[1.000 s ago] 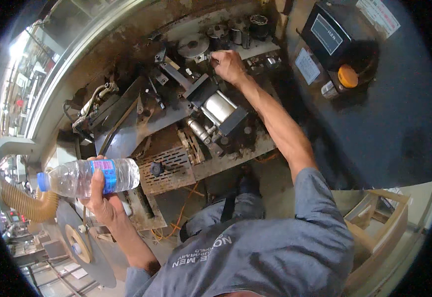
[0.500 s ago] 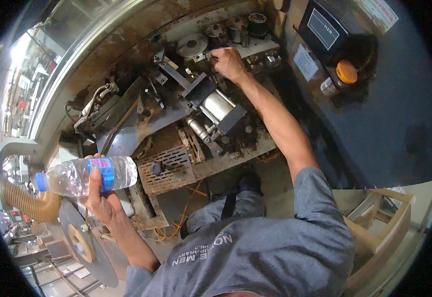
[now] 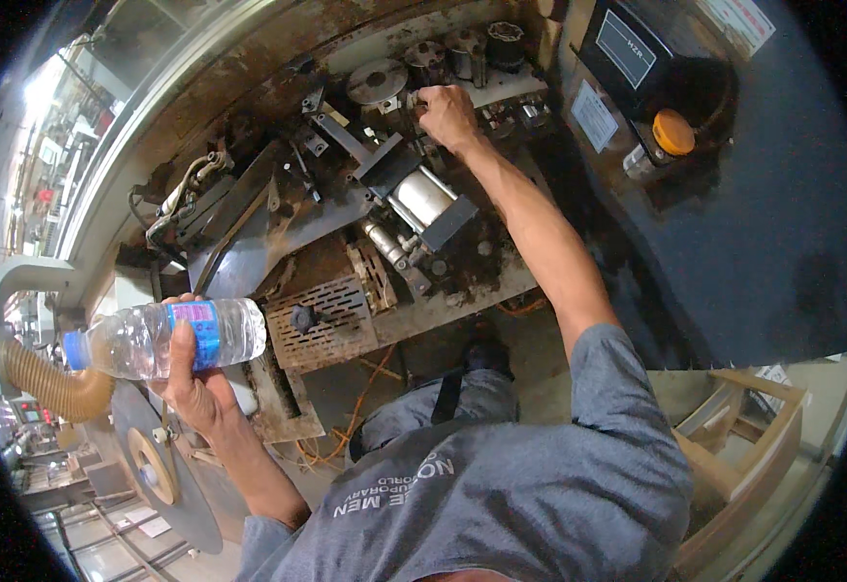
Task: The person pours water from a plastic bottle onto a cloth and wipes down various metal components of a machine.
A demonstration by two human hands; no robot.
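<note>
My left hand [image 3: 193, 388] grips a clear plastic water bottle [image 3: 166, 337] with a blue cap and blue label, held sideways at the lower left, off the machine. My right hand [image 3: 448, 116] reaches far forward into a dirty, rusty machine [image 3: 365, 223] and closes its fingers on a small part near the round metal rollers [image 3: 443, 53] at the top. What exactly the fingers pinch is too small to tell. A shiny metal cylinder [image 3: 423, 199] sits on the machine just below my right forearm.
A perforated metal grille [image 3: 331, 320] lies at the machine's near edge. A dark control box [image 3: 637, 48] with an orange knob [image 3: 673, 131] stands on the right. A ribbed tan hose [image 3: 50, 383] curves at the left. A wooden frame [image 3: 743, 427] sits at the lower right. Orange cables trail on the floor.
The bottle in my left hand has lowered slightly and shifted a little. My right hand stays at the same spot on the machine near the rollers.
</note>
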